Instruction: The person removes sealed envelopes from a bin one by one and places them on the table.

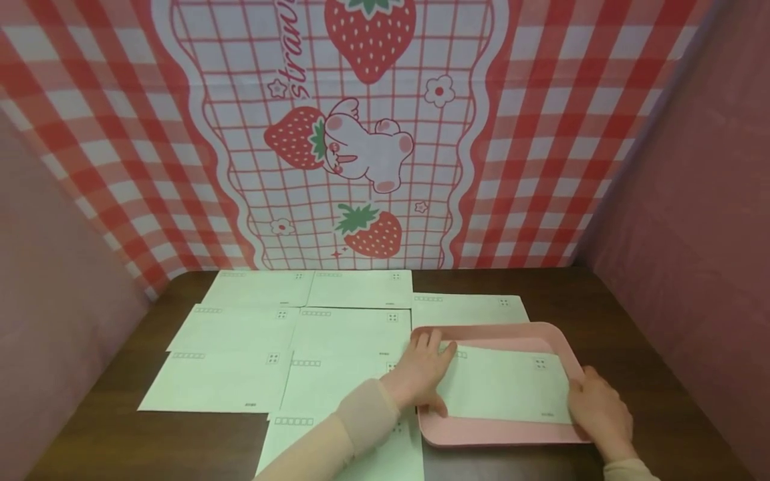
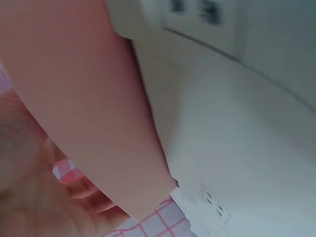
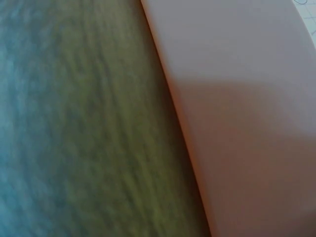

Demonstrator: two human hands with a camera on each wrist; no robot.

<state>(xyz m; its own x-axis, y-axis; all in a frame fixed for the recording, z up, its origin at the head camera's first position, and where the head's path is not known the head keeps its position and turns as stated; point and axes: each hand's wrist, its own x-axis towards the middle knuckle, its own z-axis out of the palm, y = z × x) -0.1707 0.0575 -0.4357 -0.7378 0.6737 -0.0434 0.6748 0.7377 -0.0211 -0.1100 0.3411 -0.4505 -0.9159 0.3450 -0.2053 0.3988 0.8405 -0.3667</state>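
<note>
A pink tray (image 1: 499, 431) lies at the right of the table in the head view, a white envelope (image 1: 505, 387) inside it. My left hand (image 1: 421, 374) holds the tray's left end, with fingers over the rim and the thumb near the envelope's lower left corner. At the opposite end my right hand (image 1: 601, 411) grips the right rim, thumb inside. In the left wrist view the tray's side (image 2: 98, 98) partly hides the fingers. Only the tray's outer side (image 3: 237, 123) and the table show in the right wrist view; the hand itself is not visible there.
Several white envelopes (image 1: 210, 381) lie in rows on the dark wooden table (image 1: 637, 347), left of the tray. Another envelope (image 1: 469, 307) is partly covered by the tray's far edge. A red-and-white strawberry cloth (image 1: 385, 133) hangs behind, with pinkish walls at both sides.
</note>
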